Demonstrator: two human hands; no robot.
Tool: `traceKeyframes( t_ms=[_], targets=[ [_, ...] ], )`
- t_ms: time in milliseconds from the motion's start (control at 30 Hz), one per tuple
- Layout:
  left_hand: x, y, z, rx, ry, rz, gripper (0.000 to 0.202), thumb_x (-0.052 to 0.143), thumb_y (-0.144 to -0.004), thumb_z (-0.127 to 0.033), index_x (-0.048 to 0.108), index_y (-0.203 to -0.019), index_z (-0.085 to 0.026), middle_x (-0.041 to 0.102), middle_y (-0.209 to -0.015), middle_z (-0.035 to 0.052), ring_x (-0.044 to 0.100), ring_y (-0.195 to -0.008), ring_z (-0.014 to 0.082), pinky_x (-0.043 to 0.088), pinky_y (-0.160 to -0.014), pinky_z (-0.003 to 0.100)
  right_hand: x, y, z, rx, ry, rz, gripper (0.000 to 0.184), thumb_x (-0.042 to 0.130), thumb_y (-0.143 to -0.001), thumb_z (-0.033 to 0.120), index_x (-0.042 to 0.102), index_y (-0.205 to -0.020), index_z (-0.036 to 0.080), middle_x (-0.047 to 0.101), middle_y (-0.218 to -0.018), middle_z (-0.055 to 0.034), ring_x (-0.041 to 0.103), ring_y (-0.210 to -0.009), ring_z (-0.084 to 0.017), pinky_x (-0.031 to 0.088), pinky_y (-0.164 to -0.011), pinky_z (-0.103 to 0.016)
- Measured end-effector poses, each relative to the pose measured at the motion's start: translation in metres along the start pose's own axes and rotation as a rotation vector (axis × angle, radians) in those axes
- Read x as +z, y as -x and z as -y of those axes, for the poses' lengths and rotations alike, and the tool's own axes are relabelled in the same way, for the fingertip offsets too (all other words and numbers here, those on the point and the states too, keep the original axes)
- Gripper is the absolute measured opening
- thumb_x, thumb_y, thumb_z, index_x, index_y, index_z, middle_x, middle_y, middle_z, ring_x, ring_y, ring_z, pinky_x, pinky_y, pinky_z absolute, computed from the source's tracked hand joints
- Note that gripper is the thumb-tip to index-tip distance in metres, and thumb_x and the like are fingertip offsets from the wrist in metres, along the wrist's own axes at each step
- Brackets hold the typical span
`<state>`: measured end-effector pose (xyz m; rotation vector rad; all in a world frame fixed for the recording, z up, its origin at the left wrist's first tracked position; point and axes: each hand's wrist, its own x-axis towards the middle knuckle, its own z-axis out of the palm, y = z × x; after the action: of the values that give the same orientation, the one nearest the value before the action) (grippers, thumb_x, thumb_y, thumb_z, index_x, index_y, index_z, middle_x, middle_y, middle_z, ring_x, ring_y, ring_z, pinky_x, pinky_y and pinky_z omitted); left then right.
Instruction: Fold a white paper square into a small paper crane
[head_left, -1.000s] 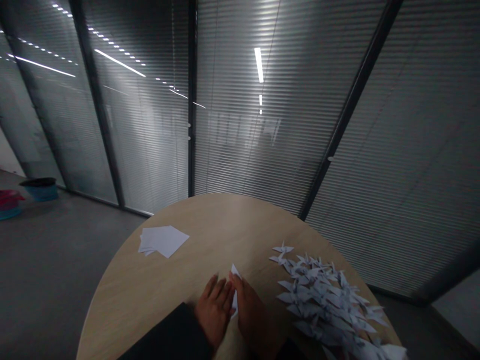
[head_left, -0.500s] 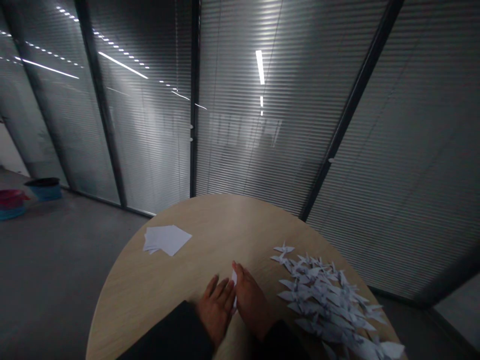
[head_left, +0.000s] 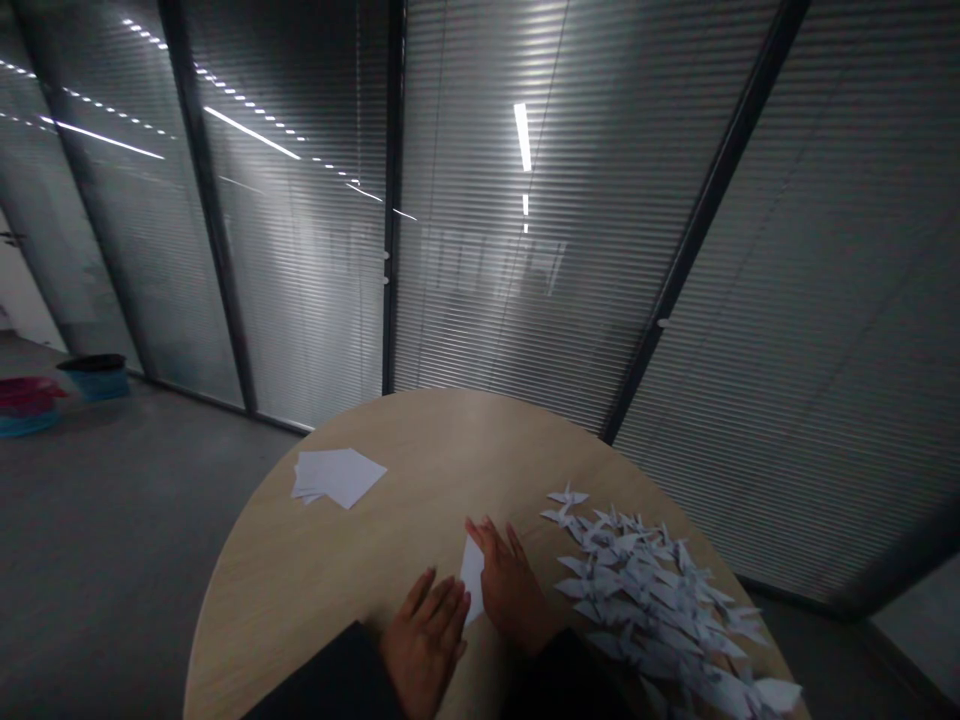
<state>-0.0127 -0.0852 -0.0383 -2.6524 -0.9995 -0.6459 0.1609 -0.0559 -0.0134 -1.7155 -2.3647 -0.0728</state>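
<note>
Lying between left grip (head_left: 426, 635) and right grip (head_left: 514, 595): white paper (head_left: 472, 572); both grips spread.

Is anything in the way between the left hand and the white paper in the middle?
Nothing visible is. The left hand is close beside the paper, the right hand partly covers its other side, and the folded paper shapes lie off to the right.

Slatted blinds (head_left: 585, 340) cover glass partitions (head_left: 124, 230) across the upper frame; I note grey floor (head_left: 157, 510) lower left, round table (head_left: 450, 440) lower centre.
</note>
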Motion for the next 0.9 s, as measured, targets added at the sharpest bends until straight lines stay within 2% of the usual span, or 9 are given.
traceKeyframes(
  t_ms=[133, 233, 367, 433, 533, 600, 700, 767, 900],
  targets=[
    [0.02, 0.02, -0.003, 0.05, -0.049, -0.13, 0.041, 0.046, -0.088, -0.029, 0.054, -0.128, -0.022, 0.067, -0.119, 0.004, 0.062, -0.109, 0.0214, 0.045, -0.099, 0.037, 0.006, -0.001, -0.003, 0.006, 0.027, -0.018, 0.073, 0.031, -0.07, -0.007, 0.033, -0.141, 0.01, 0.04, -0.145, -0.0086, 0.028, -0.137, -0.02, 0.021, -0.114, -0.045],
    [0.03, 0.03, -0.003, 0.147, -0.09, -0.324, 0.039, 0.039, -0.09, -0.034, 0.06, -0.12, -0.019, 0.073, -0.106, 0.0049, 0.066, -0.1, 0.0206, 0.047, -0.095, 0.034, 0.007, -0.001, -0.004, 0.006, 0.014, -0.006, 0.074, 0.031, -0.069, -0.008, 0.033, -0.141, 0.01, 0.04, -0.145, -0.0086, 0.029, -0.137, -0.02, 0.021, -0.114, -0.044],
    [0.016, 0.033, -0.009, 0.206, -0.117, -0.374, 0.038, 0.035, -0.092, -0.029, 0.062, -0.115, -0.015, 0.075, -0.101, 0.0049, 0.066, -0.096, 0.0188, 0.049, -0.092, 0.03, 0.005, 0.0, -0.003, 0.016, -0.007, -0.015, 0.071, 0.031, -0.071, -0.007, 0.034, -0.141, 0.01, 0.04, -0.145, -0.0081, 0.03, -0.136, -0.019, 0.021, -0.114, -0.042],
    [0.007, 0.033, -0.015, 0.175, -0.111, -0.321, 0.036, 0.037, -0.092, -0.028, 0.062, -0.115, -0.014, 0.074, -0.104, 0.0055, 0.065, -0.1, 0.0197, 0.049, -0.093, 0.03, 0.005, 0.0, -0.003, 0.009, -0.008, -0.024, 0.07, 0.032, -0.072, -0.005, 0.034, -0.141, 0.009, 0.04, -0.145, -0.0086, 0.031, -0.136, -0.019, 0.02, -0.114, -0.041],
    [-0.002, 0.026, -0.021, 0.055, -0.069, -0.38, 0.03, 0.041, -0.092, -0.026, 0.067, -0.104, -0.019, 0.076, -0.092, 0.005, 0.068, -0.092, 0.0207, 0.052, -0.088, 0.031, 0.005, 0.001, -0.004, -0.004, 0.013, -0.022, 0.071, 0.032, -0.071, -0.006, 0.034, -0.141, 0.009, 0.039, -0.145, -0.0086, 0.03, -0.136, -0.02, 0.021, -0.114, -0.042],
    [-0.009, 0.013, -0.02, -0.036, -0.057, -0.312, 0.025, 0.045, -0.089, -0.019, 0.071, -0.09, -0.022, 0.076, -0.078, 0.0038, 0.069, -0.085, 0.0215, 0.055, -0.077, 0.029, 0.006, 0.001, -0.005, -0.01, 0.013, -0.012, 0.074, 0.031, -0.069, -0.007, 0.032, -0.142, 0.009, 0.039, -0.146, -0.0085, 0.029, -0.137, -0.02, 0.021, -0.114, -0.043],
    [-0.026, -0.022, -0.013, -0.009, -0.028, 0.121, 0.021, 0.051, -0.087, -0.016, 0.071, -0.082, -0.021, 0.072, -0.062, 0.0047, 0.069, -0.067, 0.0204, 0.055, -0.065, 0.029, 0.007, 0.0, -0.007, -0.034, -0.028, 0.008, 0.074, 0.034, -0.068, -0.004, 0.032, -0.141, 0.006, 0.036, -0.147, -0.0105, 0.028, -0.137, -0.021, 0.019, -0.115, -0.044],
    [-0.036, -0.047, -0.007, -0.034, -0.017, 0.298, 0.019, 0.053, -0.087, -0.019, 0.071, -0.081, -0.017, 0.072, -0.065, 0.0075, 0.069, -0.068, 0.021, 0.055, -0.067, 0.03, 0.007, 0.0, -0.009, -0.039, -0.056, 0.011, 0.074, 0.037, -0.067, -0.002, 0.032, -0.14, 0.002, 0.035, -0.147, -0.0136, 0.027, -0.138, -0.023, 0.018, -0.115, -0.044],
    [-0.035, -0.076, -0.001, -0.06, 0.089, 0.365, 0.029, 0.063, -0.08, -0.04, 0.069, -0.092, -0.014, 0.072, -0.093, 0.0136, 0.065, -0.092, 0.027, 0.053, -0.075, 0.035, 0.011, 0.0, -0.014, 0.014, -0.084, -0.048, 0.071, 0.035, -0.068, -0.002, 0.031, -0.139, -0.004, 0.038, -0.144, -0.0196, 0.03, -0.136, -0.022, 0.024, -0.114, -0.043]
  ],
)
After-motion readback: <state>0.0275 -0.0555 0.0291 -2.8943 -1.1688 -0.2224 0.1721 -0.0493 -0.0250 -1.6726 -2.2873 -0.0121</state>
